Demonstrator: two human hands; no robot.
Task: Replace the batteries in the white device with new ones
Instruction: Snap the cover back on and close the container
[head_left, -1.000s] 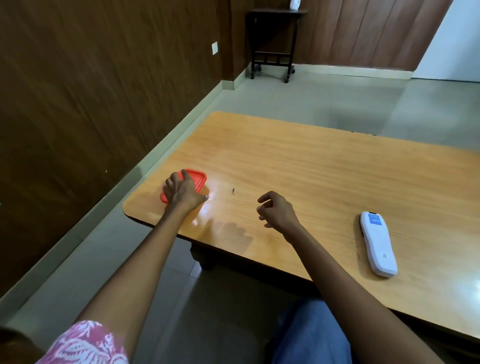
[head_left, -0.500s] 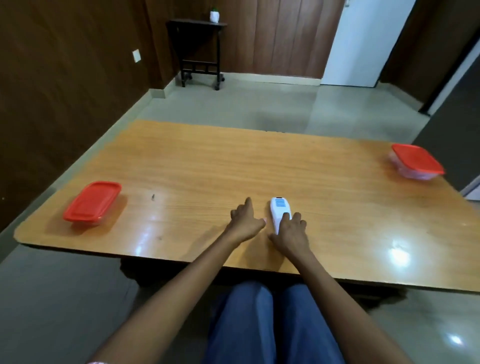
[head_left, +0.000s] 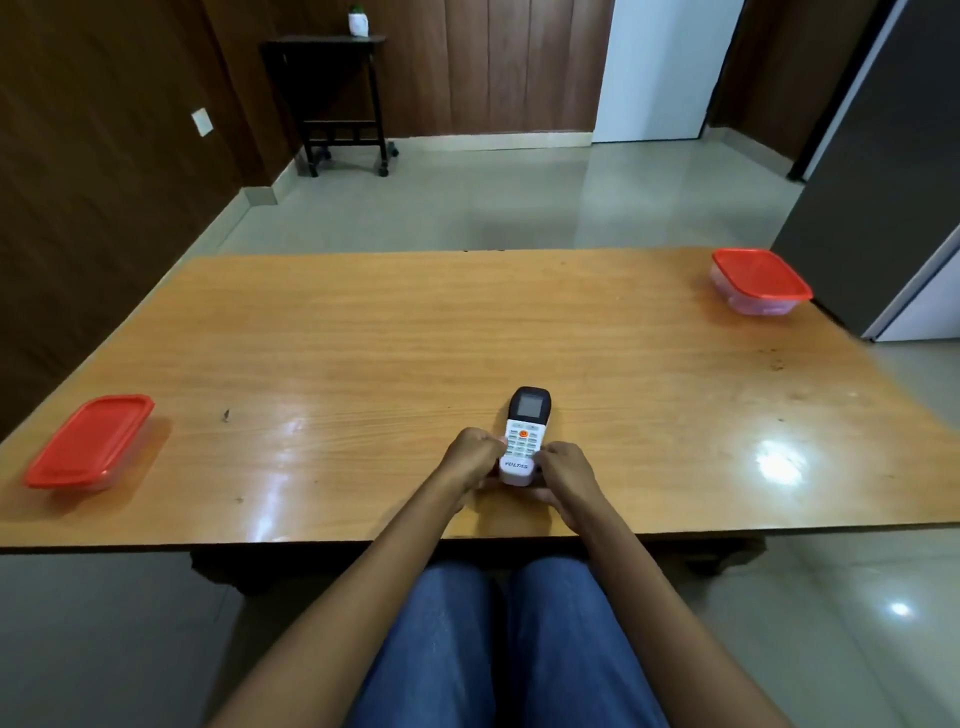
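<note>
Now, remote (head_left: 525, 434): near counter (head_left: 363, 338) front edge, keypad up, raised at the near end.
Grip: left hand (head_left: 470, 457) and right hand (head_left: 563, 475) both closed on its lower end.
Handling: likely light, rigid, smooth plastic; hold by the sides.
Surface: glossy wood, probably slippery.
Room: red-lidded box (head_left: 88, 441) far left, another (head_left: 759, 280) far right; tiled floor.

A room in a home, probably a dining area: a bare wooden table (head_left: 363, 332) on a glossy tiled floor (head_left: 467, 208), dark wood-panelled walls (head_left: 93, 171), a small dark side table (head_left: 332, 88) carrying a potted plant (head_left: 358, 22), and a refrigerator (head_left: 883, 171) at right.
</note>
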